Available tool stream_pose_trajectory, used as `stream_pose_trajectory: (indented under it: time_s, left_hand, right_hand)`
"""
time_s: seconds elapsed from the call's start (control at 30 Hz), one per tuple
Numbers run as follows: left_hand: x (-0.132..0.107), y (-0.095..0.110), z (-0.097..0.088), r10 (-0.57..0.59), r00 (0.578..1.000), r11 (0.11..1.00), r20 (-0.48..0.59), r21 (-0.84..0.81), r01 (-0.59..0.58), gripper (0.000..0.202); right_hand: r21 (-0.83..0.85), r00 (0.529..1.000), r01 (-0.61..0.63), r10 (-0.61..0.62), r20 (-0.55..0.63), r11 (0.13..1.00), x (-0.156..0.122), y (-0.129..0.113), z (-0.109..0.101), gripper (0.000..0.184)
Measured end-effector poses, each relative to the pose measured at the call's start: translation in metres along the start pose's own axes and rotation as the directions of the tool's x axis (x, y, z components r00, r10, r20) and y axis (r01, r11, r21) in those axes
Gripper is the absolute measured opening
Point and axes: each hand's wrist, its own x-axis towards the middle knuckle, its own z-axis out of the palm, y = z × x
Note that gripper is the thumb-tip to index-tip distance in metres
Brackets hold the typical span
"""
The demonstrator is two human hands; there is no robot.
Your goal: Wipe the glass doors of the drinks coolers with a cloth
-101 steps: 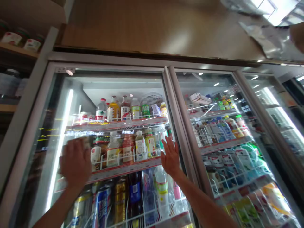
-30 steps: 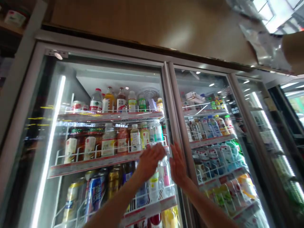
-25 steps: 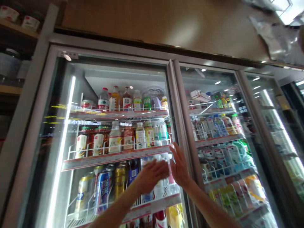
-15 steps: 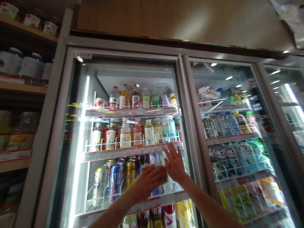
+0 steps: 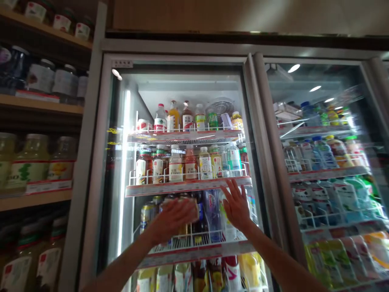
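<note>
My left hand (image 5: pixel 172 218) presses on the glass of the left cooler door (image 5: pixel 194 87), fingers together over a small pale cloth (image 5: pixel 196 209) that barely shows past my fingertips. My right hand (image 5: pixel 237 205) lies flat and open on the same glass, fingers spread, close to the door's right frame (image 5: pixel 257 134). Both hands are level with the wire shelf of cans and water bottles (image 5: pixel 209 213), just under the shelf of tea and juice bottles (image 5: pixel 191 166). The door is closed.
A second glass door (image 5: pixel 322 121) on the right shows shelves of water and green bottles. Wooden shelves (image 5: pixel 39 105) with large jars and bottled drinks stand to the left. A wood panel (image 5: pixel 243 16) runs above the coolers.
My left hand has slid from the door's left side across to the right, down and now back leftward on the glass. My right hand has stayed on the glass near the frame. My view has shifted left.
</note>
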Motion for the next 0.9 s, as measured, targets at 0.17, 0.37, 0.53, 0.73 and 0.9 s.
stream_pose_trajectory:
  time_s: [0.17,0.37,0.53,0.73,0.9]
  left_hand:
    - [-0.014,-0.027,-0.007,-0.487,0.855,0.861,-0.177,0.065,0.504,0.052]
    - [-0.052,0.002,-0.005,0.08,0.996,0.996,0.028,-0.033,-0.079,0.046]
    - [-0.072,-0.043,-0.019,-0.479,0.868,0.865,-0.134,0.099,0.492,0.05]
    - [-0.102,0.025,-0.016,0.019,0.999,0.999,0.034,-0.046,-0.017,0.045]
    - [-0.101,-0.006,-0.019,-0.375,0.925,0.927,-0.055,0.001,0.376,0.048]
  right_hand:
    - [-0.026,1.0,0.011,-0.011,-0.02,1.0,0.001,-0.001,-0.002,0.055]
    - [-0.055,0.999,0.032,-0.032,-0.005,0.998,0.0,0.002,-0.003,0.06]
    - [-0.047,1.0,0.012,-0.012,-0.003,0.999,-0.002,-0.002,-0.002,0.059]
    - [-0.073,0.999,-0.041,0.039,-0.029,0.997,-0.001,-0.013,-0.002,0.059]
    - [-0.023,0.996,0.056,-0.054,0.071,0.998,-0.005,-0.017,-0.008,0.06]
